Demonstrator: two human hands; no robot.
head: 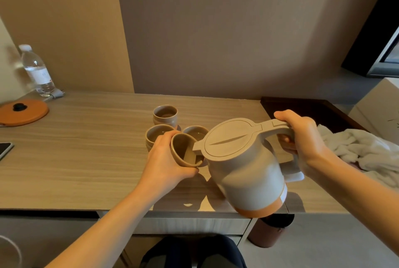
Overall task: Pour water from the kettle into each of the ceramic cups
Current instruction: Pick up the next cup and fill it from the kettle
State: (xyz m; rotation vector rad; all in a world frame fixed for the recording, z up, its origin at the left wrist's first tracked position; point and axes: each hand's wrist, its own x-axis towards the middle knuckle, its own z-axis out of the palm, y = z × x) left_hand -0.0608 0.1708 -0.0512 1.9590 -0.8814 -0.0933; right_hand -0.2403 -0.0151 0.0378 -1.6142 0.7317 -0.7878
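Observation:
My right hand (302, 138) grips the handle of a grey kettle (244, 168) with an orange base band, held above the desk's front edge and tilted left, lid closed. Its spout sits over the rim of a tan ceramic cup (183, 151), which my left hand (166, 159) holds tilted toward the kettle, just above the desk. Three more cups stand behind it: one at the back (165, 114), one at the left (156, 134), one at the right (195, 131), partly hidden by the held cup. I cannot tell whether water is flowing.
The wooden desk (86, 149) carries an orange kettle base (23, 112) and a water bottle (36, 71) at far left, plus a phone (5, 149) at the left edge. A dark tray (302, 108) and white towel (362, 149) lie at right. A brown bin (267, 233) stands below.

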